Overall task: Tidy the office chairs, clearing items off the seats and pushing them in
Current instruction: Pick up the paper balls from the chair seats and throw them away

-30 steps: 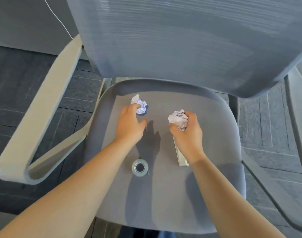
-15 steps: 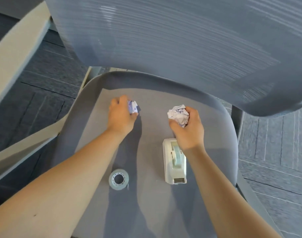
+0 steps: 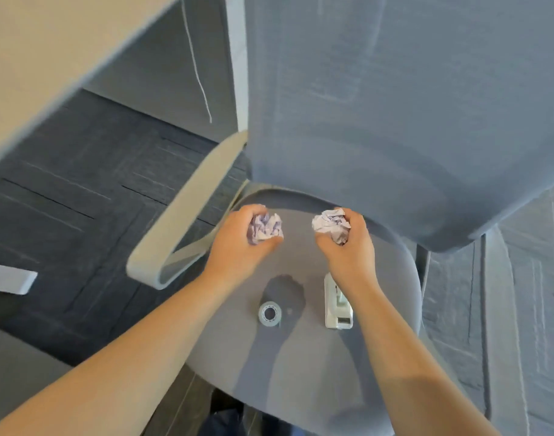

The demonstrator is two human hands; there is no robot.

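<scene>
each hand [image 3: 237, 250] [image 3: 348, 250] holds crumpled paper [image 3: 266, 229] above seat [image 3: 300, 372].

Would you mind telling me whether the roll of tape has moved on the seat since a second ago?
No; the roll of tape lies left of the tape dispenser, as before.

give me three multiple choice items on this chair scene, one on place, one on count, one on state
1. The clear roll of tape lies:
A. on the grey fabric chair seat
B. on the carpet
C. on the desk

2. Crumpled paper balls in view:
A. one
B. two
C. four

3. The left hand is:
A. flat and open
B. gripping a crumpled paper ball
C. holding the white tape dispenser

Answers:
A, the roll rests on the seat beside the dispenser.
B, one ball per hand, the other in the right hand.
B, its fingers curl round the paper.
</scene>
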